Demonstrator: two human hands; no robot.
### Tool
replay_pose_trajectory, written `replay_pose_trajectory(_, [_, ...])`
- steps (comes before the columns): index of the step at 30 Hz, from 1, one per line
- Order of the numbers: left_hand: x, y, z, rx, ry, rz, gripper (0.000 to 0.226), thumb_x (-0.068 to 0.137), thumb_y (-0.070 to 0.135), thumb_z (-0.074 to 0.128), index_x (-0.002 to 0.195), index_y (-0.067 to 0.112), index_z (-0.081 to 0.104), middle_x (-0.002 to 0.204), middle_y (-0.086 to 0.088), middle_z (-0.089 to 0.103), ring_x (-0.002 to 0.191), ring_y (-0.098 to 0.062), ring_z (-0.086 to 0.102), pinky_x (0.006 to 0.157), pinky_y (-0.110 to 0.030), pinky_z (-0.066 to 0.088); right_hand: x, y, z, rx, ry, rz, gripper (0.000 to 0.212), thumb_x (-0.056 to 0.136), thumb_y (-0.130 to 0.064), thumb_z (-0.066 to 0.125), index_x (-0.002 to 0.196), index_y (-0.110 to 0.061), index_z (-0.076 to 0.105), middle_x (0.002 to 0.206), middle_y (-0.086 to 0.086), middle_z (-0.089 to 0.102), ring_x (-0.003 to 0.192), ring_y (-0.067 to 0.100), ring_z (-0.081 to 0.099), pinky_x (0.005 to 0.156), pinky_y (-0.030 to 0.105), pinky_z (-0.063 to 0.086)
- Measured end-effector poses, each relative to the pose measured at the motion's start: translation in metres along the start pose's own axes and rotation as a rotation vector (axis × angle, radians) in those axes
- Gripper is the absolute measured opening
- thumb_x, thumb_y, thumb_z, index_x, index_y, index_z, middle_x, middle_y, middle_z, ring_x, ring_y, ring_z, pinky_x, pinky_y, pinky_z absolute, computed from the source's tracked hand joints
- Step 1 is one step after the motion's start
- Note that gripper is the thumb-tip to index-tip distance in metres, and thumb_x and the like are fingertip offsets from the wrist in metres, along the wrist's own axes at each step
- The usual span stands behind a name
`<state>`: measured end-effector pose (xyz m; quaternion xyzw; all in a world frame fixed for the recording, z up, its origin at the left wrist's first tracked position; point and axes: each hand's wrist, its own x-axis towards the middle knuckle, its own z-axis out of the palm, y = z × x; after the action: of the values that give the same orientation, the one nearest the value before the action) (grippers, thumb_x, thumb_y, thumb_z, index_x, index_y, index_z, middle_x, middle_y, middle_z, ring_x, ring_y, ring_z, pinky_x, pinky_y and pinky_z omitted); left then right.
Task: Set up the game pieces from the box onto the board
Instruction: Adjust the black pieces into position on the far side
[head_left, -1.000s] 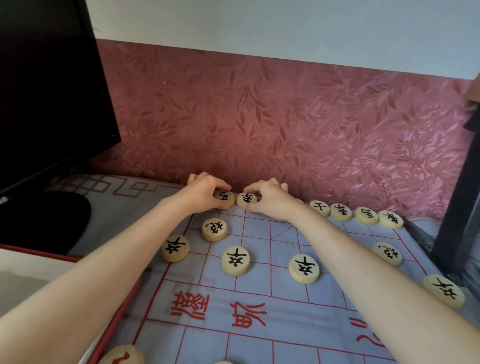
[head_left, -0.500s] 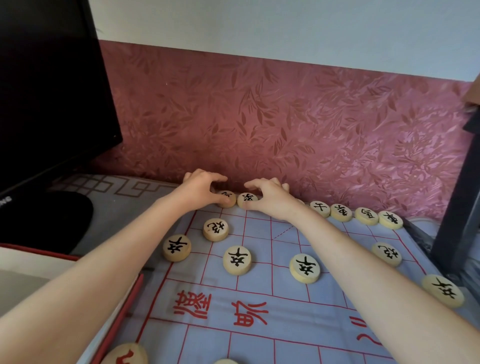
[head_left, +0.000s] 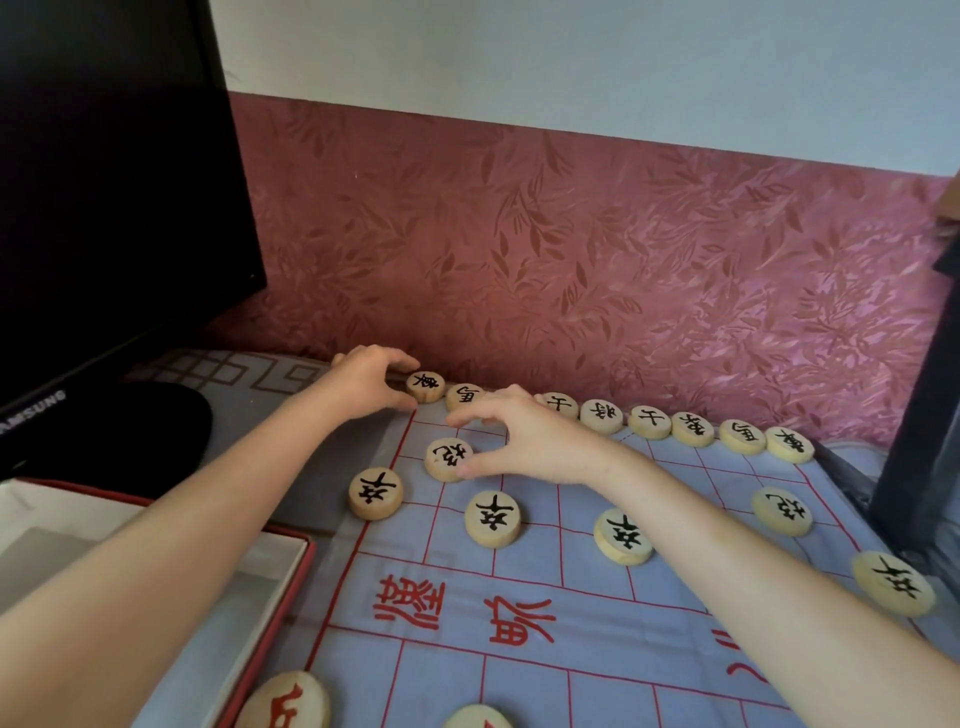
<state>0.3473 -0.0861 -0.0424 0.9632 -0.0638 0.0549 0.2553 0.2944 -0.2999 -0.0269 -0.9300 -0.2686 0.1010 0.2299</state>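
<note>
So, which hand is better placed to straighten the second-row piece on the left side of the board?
Right. The right hand hovers open with its thumb beside the second-row piece, while the left hand is farther back, its fingers curled on the corner piece.

Pink wall tight behind the back row of pieces, monitor closing far left, box rim beside the board, dark upright at right, board's middle band bare

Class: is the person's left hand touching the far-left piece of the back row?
Touching. Head view: the left hand pinches the corner piece between thumb and forefinger, with no gap showing.
</note>
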Motion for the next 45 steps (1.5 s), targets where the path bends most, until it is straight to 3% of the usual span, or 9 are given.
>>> replay_pose_trajectory(5, [0.000, 0.001, 0.005, -0.010, -0.022, 0.012, 0.058, 0.072, 0.030, 0.076, 0.126, 0.024, 0.055, 0.129, 0.003, 0.058, 0.125, -0.020, 0.047, 0.109, -0.043, 0.031, -0.005, -0.009, -0.002, 0.014, -0.043, -0.039, 0.054, 0.081, -0.030, 0.071, 0.131, -0.028, 0.052, 0.102, -0.017, 0.042, 0.110, 0.008, 0.034, 0.094, 0.024, 0.030])
replay_pose_trajectory(8, [0.000, 0.003, 0.007, 0.009, 0.000, 0.011, 0.059, 0.073, 0.030, 0.075, 0.127, 0.023, 0.053, 0.130, 0.002, 0.057, 0.125, -0.021, 0.046, 0.109, -0.042, 0.031, -0.004, -0.012, 0.006, -0.057, 0.013, -0.047, 0.049, 0.079, -0.036, 0.071, 0.125, -0.029, 0.056, 0.115, -0.007, 0.051, 0.115, 0.013, 0.033, 0.100, 0.029, 0.025])
replay_pose_trajectory(13, [0.003, 0.004, 0.009, 0.000, 0.041, -0.008, 0.062, 0.072, 0.034, 0.075, 0.128, 0.022, 0.053, 0.130, 0.002, 0.057, 0.126, -0.021, 0.045, 0.108, -0.042, 0.031, -0.005, -0.013, 0.011, -0.038, 0.072, -0.051, 0.045, 0.077, -0.043, 0.071, 0.116, -0.023, 0.060, 0.099, -0.008, 0.050, 0.110, 0.014, 0.038, 0.101, 0.034, 0.029])
replay_pose_trajectory(21, [0.009, 0.002, 0.012, 0.029, 0.073, -0.060, 0.063, 0.066, 0.048, 0.076, 0.121, 0.023, 0.058, 0.123, 0.002, 0.061, 0.121, -0.021, 0.048, 0.103, -0.038, 0.034, -0.001, -0.011, 0.015, -0.059, 0.097, -0.036, 0.046, 0.075, -0.046, 0.072, 0.113, -0.022, 0.061, 0.107, -0.003, 0.050, 0.113, 0.017, 0.035, 0.098, 0.032, 0.026])
replay_pose_trajectory(34, [0.011, 0.012, 0.019, 0.069, 0.083, -0.102, 0.066, 0.063, 0.059, 0.073, 0.116, 0.024, 0.055, 0.112, 0.003, 0.063, 0.114, -0.020, 0.050, 0.093, -0.035, 0.029, -0.002, -0.013, 0.016, -0.091, 0.106, -0.050, 0.046, 0.077, -0.045, 0.070, 0.115, -0.020, 0.060, 0.101, -0.009, 0.042, 0.117, 0.020, 0.034, 0.100, 0.033, 0.019])
replay_pose_trajectory(39, [0.012, 0.007, 0.020, 0.058, 0.108, -0.077, 0.056, 0.063, 0.053, 0.076, 0.106, 0.023, 0.057, 0.108, 0.003, 0.064, 0.109, -0.019, 0.053, 0.085, -0.033, 0.027, -0.003, -0.013, 0.016, -0.096, 0.098, -0.053, 0.047, 0.078, -0.045, 0.069, 0.117, -0.020, 0.059, 0.102, -0.009, 0.040, 0.117, 0.019, 0.033, 0.101, 0.034, 0.018])
replay_pose_trajectory(45, [0.019, -0.006, 0.015, -0.031, 0.009, -0.116, 0.047, 0.067, 0.040, 0.078, 0.109, 0.031, 0.060, 0.116, 0.002, 0.061, 0.120, -0.023, 0.044, 0.097, -0.037, 0.028, -0.005, -0.015, 0.015, -0.103, 0.095, -0.060, 0.045, 0.080, -0.043, 0.067, 0.118, -0.020, 0.059, 0.102, -0.007, 0.041, 0.117, 0.019, 0.032, 0.100, 0.032, 0.018])
